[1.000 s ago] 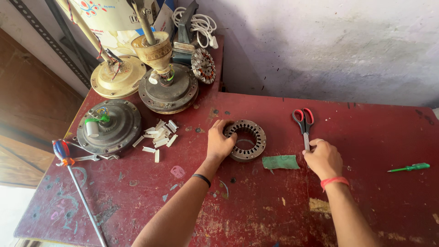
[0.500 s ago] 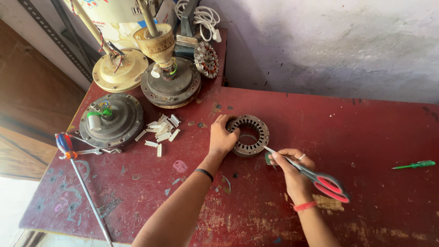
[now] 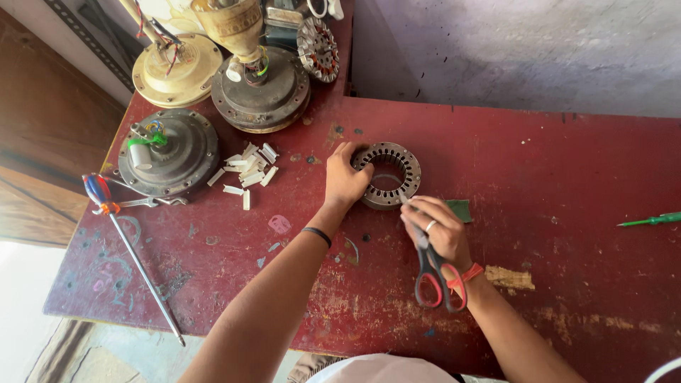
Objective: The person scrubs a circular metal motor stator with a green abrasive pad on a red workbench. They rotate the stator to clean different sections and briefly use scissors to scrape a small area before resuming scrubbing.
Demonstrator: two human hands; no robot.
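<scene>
Both forearms are bare, with no sleeves reaching into view. The left hand [image 3: 345,182] carries a thin black band around its wrist, at about seven o'clock from the knuckles. The right hand [image 3: 440,228] wears a pale metal ring on one finger (near eleven o'clock on the hand) and a red-orange thread tied around the wrist, at roughly five o'clock. A white garment shows at the bottom edge, at six o'clock.

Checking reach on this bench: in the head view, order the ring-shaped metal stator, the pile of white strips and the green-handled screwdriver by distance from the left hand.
1. Ring-shaped metal stator, under the left hand.
2. Pile of white strips, to its left.
3. Green-handled screwdriver, far right edge.
</scene>
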